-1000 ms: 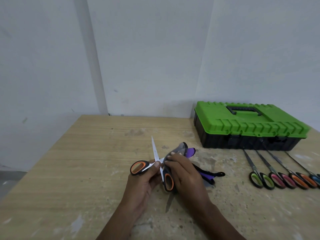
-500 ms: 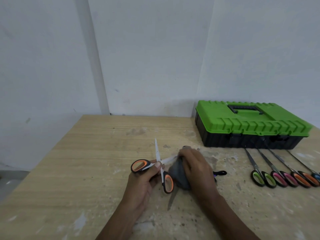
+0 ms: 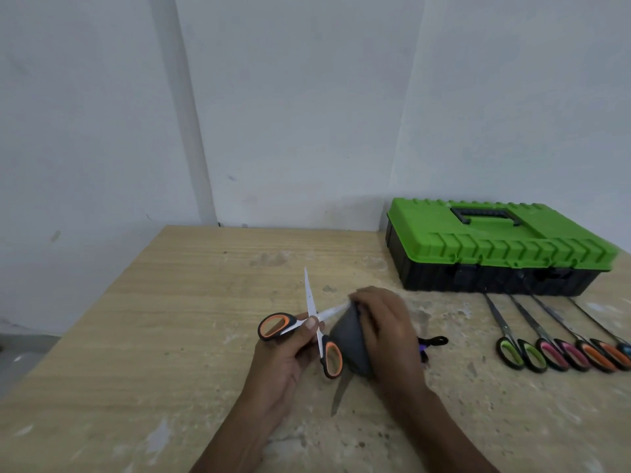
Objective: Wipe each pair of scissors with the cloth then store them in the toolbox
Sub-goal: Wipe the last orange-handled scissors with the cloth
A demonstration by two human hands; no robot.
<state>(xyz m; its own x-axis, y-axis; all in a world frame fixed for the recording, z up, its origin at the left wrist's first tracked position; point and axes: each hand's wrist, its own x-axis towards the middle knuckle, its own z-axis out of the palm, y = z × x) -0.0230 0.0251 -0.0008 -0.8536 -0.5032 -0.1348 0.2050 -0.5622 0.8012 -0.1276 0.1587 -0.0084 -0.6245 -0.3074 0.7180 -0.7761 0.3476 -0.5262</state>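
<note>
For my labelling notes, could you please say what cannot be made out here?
Head view:
- Toolbox contents: lid shut.
- Blue-handled scissors: cut off by right edge.
- One blade tip of the held scissors: covered by cloth and right hand.
- Black-and-purple thing: mostly behind right hand.

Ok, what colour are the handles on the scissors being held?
The scissors have black handles with orange inner lining, clearest in the head view.

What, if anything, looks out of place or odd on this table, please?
Nothing is spilled or broken. The toolbox is shut though the row of scissors must go inside, and the table shows pale scuffed patches.
</note>
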